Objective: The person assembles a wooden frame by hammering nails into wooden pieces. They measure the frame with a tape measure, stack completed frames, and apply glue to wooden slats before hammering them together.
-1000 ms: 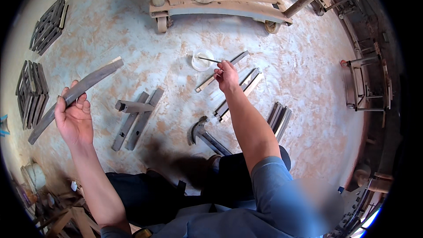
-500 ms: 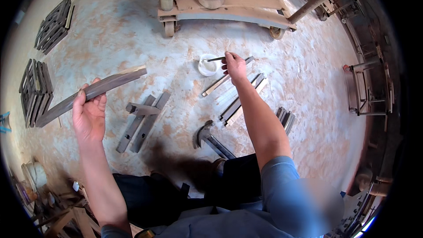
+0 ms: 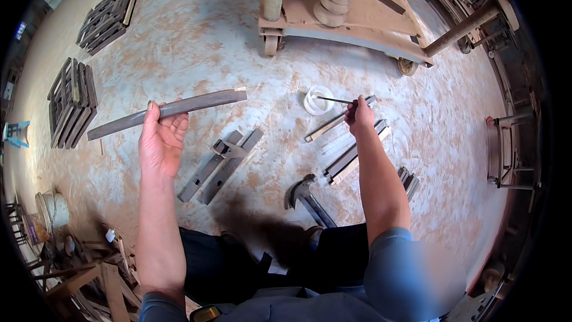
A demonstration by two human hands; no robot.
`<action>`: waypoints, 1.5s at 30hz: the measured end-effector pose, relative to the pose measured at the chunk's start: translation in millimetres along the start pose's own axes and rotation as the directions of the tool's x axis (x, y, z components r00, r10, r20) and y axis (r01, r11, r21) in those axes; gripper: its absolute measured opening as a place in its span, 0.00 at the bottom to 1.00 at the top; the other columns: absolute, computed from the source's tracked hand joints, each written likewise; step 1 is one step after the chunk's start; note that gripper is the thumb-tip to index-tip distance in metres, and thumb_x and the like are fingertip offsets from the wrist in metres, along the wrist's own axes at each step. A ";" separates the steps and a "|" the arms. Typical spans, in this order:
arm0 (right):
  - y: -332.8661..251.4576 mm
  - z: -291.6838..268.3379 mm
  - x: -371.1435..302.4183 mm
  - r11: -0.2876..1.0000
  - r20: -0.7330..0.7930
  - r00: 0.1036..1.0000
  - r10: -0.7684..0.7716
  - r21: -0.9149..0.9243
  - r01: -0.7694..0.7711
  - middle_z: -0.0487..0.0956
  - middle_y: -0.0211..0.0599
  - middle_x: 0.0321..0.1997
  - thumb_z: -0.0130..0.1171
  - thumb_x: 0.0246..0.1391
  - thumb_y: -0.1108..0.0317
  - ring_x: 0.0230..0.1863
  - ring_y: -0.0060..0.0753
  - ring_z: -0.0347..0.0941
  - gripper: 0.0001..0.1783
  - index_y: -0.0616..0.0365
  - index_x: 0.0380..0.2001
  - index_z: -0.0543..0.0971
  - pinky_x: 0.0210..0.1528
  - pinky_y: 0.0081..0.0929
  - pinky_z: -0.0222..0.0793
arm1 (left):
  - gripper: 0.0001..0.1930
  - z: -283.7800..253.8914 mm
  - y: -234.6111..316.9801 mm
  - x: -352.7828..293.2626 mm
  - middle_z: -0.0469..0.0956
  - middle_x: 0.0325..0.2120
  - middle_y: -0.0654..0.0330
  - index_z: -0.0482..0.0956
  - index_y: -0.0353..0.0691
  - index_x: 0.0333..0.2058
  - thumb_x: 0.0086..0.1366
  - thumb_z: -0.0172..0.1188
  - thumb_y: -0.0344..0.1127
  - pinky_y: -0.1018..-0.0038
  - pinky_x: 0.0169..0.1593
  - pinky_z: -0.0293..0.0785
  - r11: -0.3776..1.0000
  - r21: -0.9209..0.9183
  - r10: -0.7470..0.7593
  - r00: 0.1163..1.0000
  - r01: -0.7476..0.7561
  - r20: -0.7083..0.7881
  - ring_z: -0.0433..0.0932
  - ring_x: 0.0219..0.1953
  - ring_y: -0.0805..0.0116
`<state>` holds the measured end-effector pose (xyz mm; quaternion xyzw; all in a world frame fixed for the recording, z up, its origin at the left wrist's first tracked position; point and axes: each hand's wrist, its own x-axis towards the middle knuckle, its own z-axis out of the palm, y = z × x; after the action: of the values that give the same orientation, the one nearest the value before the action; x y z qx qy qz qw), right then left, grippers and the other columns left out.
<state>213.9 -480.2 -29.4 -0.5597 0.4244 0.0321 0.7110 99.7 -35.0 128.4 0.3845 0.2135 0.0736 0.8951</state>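
My left hand (image 3: 162, 146) is closed around a long dark wooden rail (image 3: 208, 102) with a pale cut end on its right. It holds the rail above the floor, slightly tilted, right end higher in the view. My right hand (image 3: 360, 118) pinches a thin dark stick (image 3: 335, 100), whose far tip reaches into a small white plastic tub (image 3: 308, 106) of whitish stuff. Between my hands, two dark wooden bars (image 3: 215, 180) lie side by side on the floor, with a short dark block (image 3: 228, 148) across them.
A claw hammer (image 3: 305, 195) lies near my feet. More wooden strips (image 3: 348, 158) lie below my right hand. Stacked dark frames (image 3: 72, 104) stand at the left. A wheeled wooden cart (image 3: 357, 36) stands ahead, and wood scraps (image 3: 110, 289) are piled at lower left.
The whole view has shifted, so the scene sits farther right. The rail in my left hand has come closer to level. My right hand still holds the stick at the tub.
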 end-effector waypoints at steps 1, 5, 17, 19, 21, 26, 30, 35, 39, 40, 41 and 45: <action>0.0 -0.4 -2.0 0.999 -0.012 1.000 0.002 0.032 -0.001 0.75 0.35 0.21 0.50 0.62 0.52 0.17 0.30 0.68 0.18 0.57 0.30 0.71 0.17 0.28 0.66 | 0.15 -1.5 -1.0 1.9 0.79 0.41 0.53 0.72 0.42 0.41 0.66 0.59 0.46 0.72 0.44 0.78 1.000 0.001 -0.008 1.000 0.008 -0.018 0.79 0.40 0.64; -1.8 -7.3 -5.9 0.995 0.004 0.995 0.102 0.023 -0.102 0.75 0.37 0.21 0.46 0.64 0.45 0.18 0.32 0.69 0.25 0.59 0.31 0.70 0.17 0.28 0.67 | 0.18 2.7 -3.8 6.3 0.79 0.38 0.56 0.70 0.42 0.42 0.64 0.62 0.48 0.75 0.40 0.80 0.999 -0.020 -0.033 0.993 0.031 -0.114 0.80 0.37 0.64; -110.5 7.1 -153.4 0.898 0.325 0.879 -0.348 0.384 0.214 0.78 0.35 0.24 0.44 0.68 0.52 0.21 0.27 0.72 0.18 0.55 0.36 0.73 0.23 0.24 0.67 | 0.15 22.1 -20.8 20.8 0.78 0.37 0.58 0.72 0.42 0.41 0.66 0.60 0.45 0.74 0.46 0.77 0.998 -0.005 -0.056 0.995 0.056 -0.079 0.78 0.40 0.65; -109.1 18.0 -195.6 0.863 0.337 0.806 -0.486 0.329 0.383 0.77 0.37 0.24 0.47 0.66 0.58 0.22 0.27 0.73 0.14 0.57 0.35 0.72 0.25 0.25 0.68 | 0.14 25.4 -22.5 21.8 0.78 0.37 0.58 0.72 0.42 0.41 0.65 0.61 0.45 0.74 0.46 0.77 0.998 -0.017 -0.058 0.995 0.057 -0.086 0.78 0.40 0.65; -92.6 28.2 -230.4 0.800 0.363 0.718 -0.594 0.174 0.574 0.77 0.37 0.25 0.51 0.64 0.67 0.24 0.26 0.72 0.08 0.60 0.32 0.73 0.28 0.23 0.70 | 0.14 23.7 -22.2 22.2 0.78 0.38 0.59 0.72 0.42 0.41 0.65 0.61 0.45 0.74 0.47 0.77 0.998 -0.024 -0.053 0.994 0.051 -0.092 0.78 0.41 0.65; -59.2 43.7 -263.7 0.788 0.509 0.654 -0.560 0.084 0.609 0.81 0.38 0.34 0.57 0.60 0.74 0.34 0.23 0.77 0.09 0.66 0.42 0.78 0.37 0.21 0.75 | 0.14 20.4 -23.0 24.7 0.79 0.38 0.58 0.73 0.42 0.40 0.65 0.61 0.44 0.73 0.48 0.77 0.996 -0.053 -0.082 0.992 0.077 -0.101 0.78 0.41 0.66; -49.9 48.1 -263.3 0.764 0.562 0.603 -0.566 0.082 0.640 0.82 0.38 0.37 0.58 0.59 0.75 0.36 0.22 0.77 0.09 0.66 0.42 0.78 0.37 0.20 0.75 | 0.16 20.8 -21.0 23.9 0.78 0.37 0.56 0.73 0.41 0.41 0.63 0.63 0.45 0.73 0.46 0.77 0.998 -0.057 -0.038 0.987 0.029 -0.155 0.78 0.40 0.65; -45.4 55.1 -262.4 0.779 0.583 0.614 -0.532 0.051 0.625 0.80 0.33 0.35 0.59 0.58 0.74 0.35 0.20 0.75 0.08 0.66 0.41 0.78 0.38 0.19 0.72 | 0.16 16.7 -22.7 25.3 0.79 0.36 0.56 0.73 0.41 0.41 0.63 0.63 0.45 0.73 0.46 0.77 0.997 -0.064 -0.048 0.989 0.039 -0.137 0.78 0.40 0.65; -34.6 55.4 -254.3 0.748 0.593 0.595 -0.543 0.018 0.664 0.80 0.32 0.34 0.61 0.57 0.73 0.36 0.21 0.75 0.08 0.64 0.39 0.78 0.39 0.21 0.71 | 0.14 21.2 -25.3 22.7 0.80 0.37 0.57 0.72 0.42 0.41 0.64 0.63 0.43 0.72 0.47 0.79 0.994 -0.082 -0.080 0.991 0.072 -0.104 0.79 0.40 0.66; -31.8 55.1 -252.3 0.722 0.598 0.573 -0.561 0.014 0.692 0.80 0.32 0.34 0.61 0.56 0.72 0.36 0.21 0.75 0.08 0.64 0.39 0.78 0.40 0.21 0.71 | 0.14 23.8 -26.2 22.2 0.80 0.37 0.57 0.72 0.42 0.41 0.64 0.63 0.43 0.72 0.47 0.79 0.994 -0.083 -0.084 0.990 0.075 -0.113 0.79 0.40 0.66; -31.0 54.3 -251.7 0.693 0.612 0.548 -0.570 0.001 0.721 0.80 0.33 0.34 0.62 0.56 0.73 0.36 0.22 0.75 0.08 0.64 0.39 0.78 0.40 0.22 0.71 | 0.14 25.3 -26.9 21.9 0.80 0.37 0.57 0.72 0.42 0.41 0.64 0.63 0.43 0.72 0.47 0.79 0.993 -0.084 -0.088 0.989 0.078 -0.122 0.79 0.40 0.66; -31.6 53.7 -249.6 0.594 0.651 0.469 -0.597 -0.034 0.804 0.79 0.37 0.34 0.62 0.55 0.73 0.36 0.27 0.75 0.08 0.64 0.38 0.78 0.42 0.23 0.71 | 0.15 25.4 -30.0 23.4 0.80 0.37 0.58 0.72 0.42 0.41 0.64 0.63 0.44 0.73 0.47 0.79 0.995 -0.067 -0.082 0.990 0.074 -0.117 0.79 0.40 0.66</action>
<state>101.6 -340.6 155.2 -0.7586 -0.0977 -0.0275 0.6436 130.9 -65.5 114.7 0.3425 0.2790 0.0680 0.8945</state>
